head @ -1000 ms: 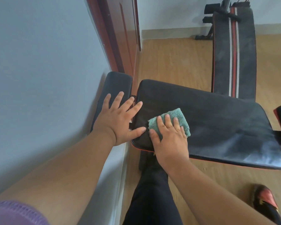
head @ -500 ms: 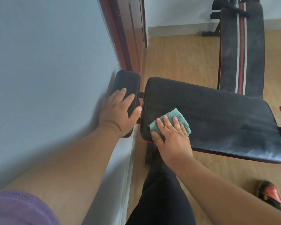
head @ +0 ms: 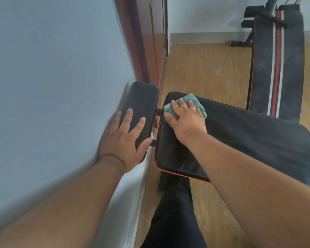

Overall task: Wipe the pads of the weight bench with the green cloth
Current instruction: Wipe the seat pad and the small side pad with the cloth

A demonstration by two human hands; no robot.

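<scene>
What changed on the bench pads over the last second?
The right hand slid the cloth from the big pad's near edge to its far left corner. The left hand shifted fully onto the small pad. Both hands stay flat.

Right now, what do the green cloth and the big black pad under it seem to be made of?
Green cloth: looks like terry or microfibre, with a fuzzy, nubby, matte surface. Big black pad: probably vinyl or faux leather over padding; smooth with a dull sheen, rounded edges and red piping along the rim.

One green cloth [head: 190, 104] at centre. Two hands: left hand [head: 125, 138], right hand [head: 186, 119]. Three black pads: small pad [head: 143, 99], wide pad [head: 249, 136], striped pad [head: 279, 65] upper right.
</scene>
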